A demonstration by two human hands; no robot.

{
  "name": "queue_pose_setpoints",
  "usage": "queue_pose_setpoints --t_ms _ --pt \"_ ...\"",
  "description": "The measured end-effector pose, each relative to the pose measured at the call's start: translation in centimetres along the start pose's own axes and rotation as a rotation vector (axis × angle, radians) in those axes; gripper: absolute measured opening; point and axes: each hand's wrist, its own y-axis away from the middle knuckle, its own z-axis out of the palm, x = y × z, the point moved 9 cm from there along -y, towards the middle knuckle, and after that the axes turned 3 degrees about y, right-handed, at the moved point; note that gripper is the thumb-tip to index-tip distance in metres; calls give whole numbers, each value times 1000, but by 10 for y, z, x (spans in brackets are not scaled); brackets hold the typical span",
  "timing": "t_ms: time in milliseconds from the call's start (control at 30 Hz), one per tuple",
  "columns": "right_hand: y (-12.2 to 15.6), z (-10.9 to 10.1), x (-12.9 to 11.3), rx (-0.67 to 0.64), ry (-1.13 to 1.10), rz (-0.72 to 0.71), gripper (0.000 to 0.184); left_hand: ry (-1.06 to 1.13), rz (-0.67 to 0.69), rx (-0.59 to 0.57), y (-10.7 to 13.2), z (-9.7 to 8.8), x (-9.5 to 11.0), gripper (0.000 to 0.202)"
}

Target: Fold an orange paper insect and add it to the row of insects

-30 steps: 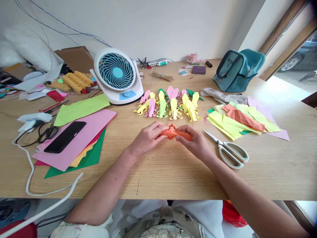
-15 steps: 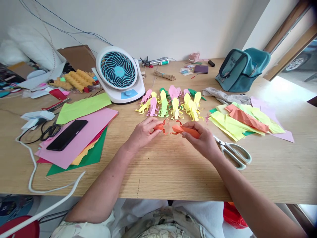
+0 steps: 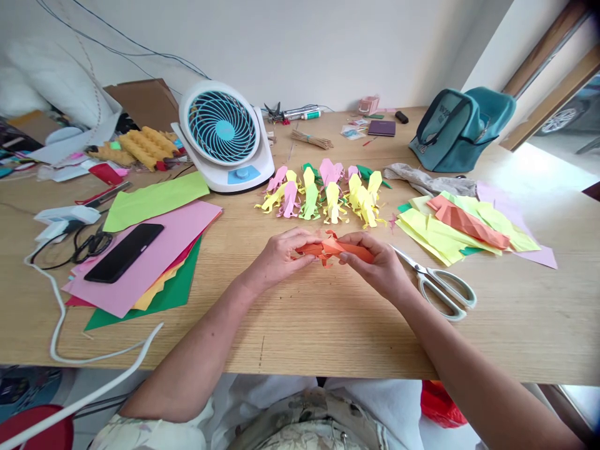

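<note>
Over the near middle of the table, my left hand [image 3: 281, 257] pinches a folded orange paper piece [image 3: 310, 249], largely covered by the fingers. My right hand [image 3: 380, 262] is closed on a second orange folded-paper figure [image 3: 357, 252]. Where the two pieces meet between my hands, they overlap, and curled thin strips stick out above and below. Whether one is tucked into the other I cannot tell. Just beyond my hands stand several folded-paper figures with curled legs, among them a yellow figure [image 3: 332, 203], a light green figure [image 3: 309, 201] and a pink figure [image 3: 289, 199].
White-handled scissors [image 3: 443, 290] lie beside my right wrist. Yellow and orange paper scraps [image 3: 435, 234] are piled at the right, near a teal bag [image 3: 462, 131]. On the left are coloured sheets [image 3: 178, 228] under a black phone [image 3: 124, 253], a fan [image 3: 224, 134] and a white cable [image 3: 59, 325].
My hands have come closer together. The two orange pieces, apart before with a gap between them, now meet and overlap. The view has shifted slightly.
</note>
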Motion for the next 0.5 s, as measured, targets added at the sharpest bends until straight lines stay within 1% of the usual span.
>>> queue_pose_setpoints --t_ms 167,267,367,500 --pt "0 -1 0 15 64 -12 22 49 -69 0 -1 -2 -4 36" --pt "1 -2 -3 29 126 -24 22 72 -85 -13 -3 -2 -3 39" --pt "1 0 -5 10 150 -32 22 112 -100 -18 -2 0 -5 42" --pt "1 1 -8 -2 160 -39 22 189 -130 0 0 1 -12 40"
